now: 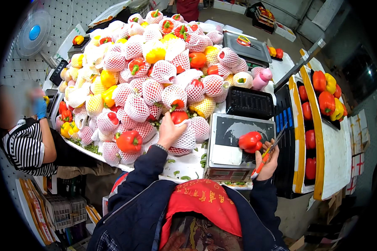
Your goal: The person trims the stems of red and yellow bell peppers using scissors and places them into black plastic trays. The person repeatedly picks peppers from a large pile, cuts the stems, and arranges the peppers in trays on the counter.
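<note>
Scissors (259, 168) with orange handles are filling my right grip (269, 164) in the head view, blades pointing away from my body and rightward. A bare red pepper (250, 142) is lying on the scale (230, 128), just left of that grip's fingertips; whether they are touching it, and how its long axis is running, I am not making out. My left grip (172, 131) is sitting farther off, leftward, holding a half-netted red pepper (179, 116) beside the heap (139, 106).
</note>
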`<state>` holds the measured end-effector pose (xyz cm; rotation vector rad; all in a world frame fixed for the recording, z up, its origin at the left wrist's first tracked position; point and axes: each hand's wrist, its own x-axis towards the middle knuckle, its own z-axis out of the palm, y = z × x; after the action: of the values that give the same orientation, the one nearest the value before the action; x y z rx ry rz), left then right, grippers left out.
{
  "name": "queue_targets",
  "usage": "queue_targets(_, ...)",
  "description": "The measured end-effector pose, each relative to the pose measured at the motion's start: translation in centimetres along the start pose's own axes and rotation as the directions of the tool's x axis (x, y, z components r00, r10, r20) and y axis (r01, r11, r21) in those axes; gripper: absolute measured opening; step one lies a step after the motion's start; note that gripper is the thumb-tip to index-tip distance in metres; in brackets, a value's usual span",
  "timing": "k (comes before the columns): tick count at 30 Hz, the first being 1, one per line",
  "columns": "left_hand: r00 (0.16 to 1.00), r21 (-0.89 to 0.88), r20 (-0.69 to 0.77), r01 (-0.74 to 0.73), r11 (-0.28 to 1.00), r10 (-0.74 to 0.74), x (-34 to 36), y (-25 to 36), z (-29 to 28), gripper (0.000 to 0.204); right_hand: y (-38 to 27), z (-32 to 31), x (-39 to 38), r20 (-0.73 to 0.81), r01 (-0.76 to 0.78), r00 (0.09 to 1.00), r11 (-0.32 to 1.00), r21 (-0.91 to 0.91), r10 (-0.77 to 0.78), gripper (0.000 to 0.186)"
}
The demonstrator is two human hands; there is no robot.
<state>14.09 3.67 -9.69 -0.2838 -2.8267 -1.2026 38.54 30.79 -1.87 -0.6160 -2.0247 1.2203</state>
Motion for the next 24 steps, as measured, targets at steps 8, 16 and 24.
queue_targets(8,0.864,-0.871,0.488,0.492,0.0,0.126,-4.1,-0.8,-6.9,0.064,-1.9,-1.3,-0.6,0.001,0.091,0.996,0.996,-0.001,-0.091,0.066)
queue_targets(16,0.704,-0.672,0.666,0.71,-0.211,0.248,-6.1,1.9,-4.9,0.062,-1.2,-2.1,-1.0,0.0,-0.018,1.0,0.996,0.088,0.019,0.061)
queue_targets(24,0.611,-0.581,0.712,0.79,-0.197,0.347,-6.7,1.8,0.5,0.07,-3.8,-2.0,-3.9,0.412,0.209,0.903,0.962,-0.176,-0.121,0.057)
